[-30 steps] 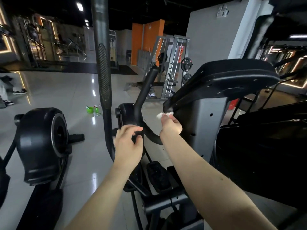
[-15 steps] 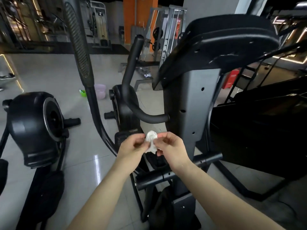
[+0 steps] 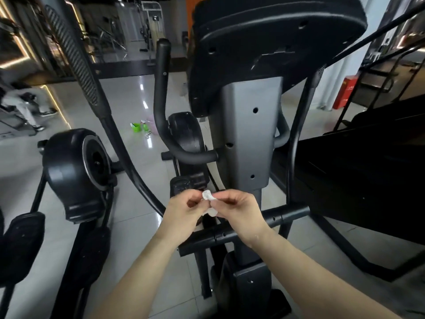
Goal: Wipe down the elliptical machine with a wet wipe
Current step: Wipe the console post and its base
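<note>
Black housing (image 3: 76, 171) of the neighbouring machine sits at my far left, well apart from the job. The ribbed swing arm (image 3: 76, 61) of the elliptical machine (image 3: 276, 31) sweeps down just right of it. Past that, green cleaning items (image 3: 136, 127) stand on the glossy floor (image 3: 138, 176). Then comes the curved fixed handlebar (image 3: 161, 100) that joins the grey column (image 3: 250, 134).

Lower, in front of the column's foot, my left hand (image 3: 184, 210) and right hand (image 3: 239, 210) are close together, with the white wet wipe (image 3: 208, 195) a small crumpled wad between them. Each grip is clamped on it: left thumb and fingertips pinch one side, right thumb and fingertips the other. The wipe is off the machine, touching no part of it.

I judge this a refolding step, turning up a fresh face before the next surface. To do it well I would open the wad out rather than use it balled, and fold it flat so a broad damp face shows. Then I would pass it wholly to one hand so the other can steady the frame.

Just right, the black crossbar (image 3: 276, 217) runs behind my right wrist; it looks the sensible next surface. I would take it in long single strokes, wrapping the wipe round the bar. The red box (image 3: 347, 90) far right is no concern.
</note>
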{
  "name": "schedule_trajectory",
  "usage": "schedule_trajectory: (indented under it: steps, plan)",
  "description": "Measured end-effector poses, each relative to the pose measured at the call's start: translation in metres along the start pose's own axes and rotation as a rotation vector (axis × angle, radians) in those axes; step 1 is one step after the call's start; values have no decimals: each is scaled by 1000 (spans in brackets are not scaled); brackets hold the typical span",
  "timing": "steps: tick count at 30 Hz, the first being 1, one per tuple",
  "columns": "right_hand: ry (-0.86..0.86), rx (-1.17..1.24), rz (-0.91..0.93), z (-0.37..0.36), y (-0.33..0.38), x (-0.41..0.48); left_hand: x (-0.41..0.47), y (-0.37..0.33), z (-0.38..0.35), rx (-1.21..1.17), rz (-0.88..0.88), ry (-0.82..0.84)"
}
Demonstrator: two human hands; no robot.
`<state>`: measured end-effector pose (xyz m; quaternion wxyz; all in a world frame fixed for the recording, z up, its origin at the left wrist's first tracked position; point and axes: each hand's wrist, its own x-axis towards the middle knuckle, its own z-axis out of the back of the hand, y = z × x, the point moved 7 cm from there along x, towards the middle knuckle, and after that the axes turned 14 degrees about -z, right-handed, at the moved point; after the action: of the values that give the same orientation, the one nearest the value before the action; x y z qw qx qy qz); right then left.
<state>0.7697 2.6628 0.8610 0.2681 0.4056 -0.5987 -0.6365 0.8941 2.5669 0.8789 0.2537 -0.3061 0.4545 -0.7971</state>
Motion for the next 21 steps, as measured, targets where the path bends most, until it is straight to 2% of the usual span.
schedule_trajectory:
  steps: [5, 11, 13, 17, 21]
  plan:
    - [164, -17, -102, 20, -8, -1, -8, -6, -21, 27, 9, -52]
    - [164, 80, -61, 42, 14, 0, -3, -29, -31, -56, -56, -103]
    - [71, 68, 24, 54, 39, 5, 6, -35, -25, -104, -74, -146]
    - [-252, -39, 280, 78, 114, 13, 26, -41, -11, -191, -81, -202]
    - [-579, -172, 642, 77, 193, 9, 41, -45, -1, -194, -118, -176]
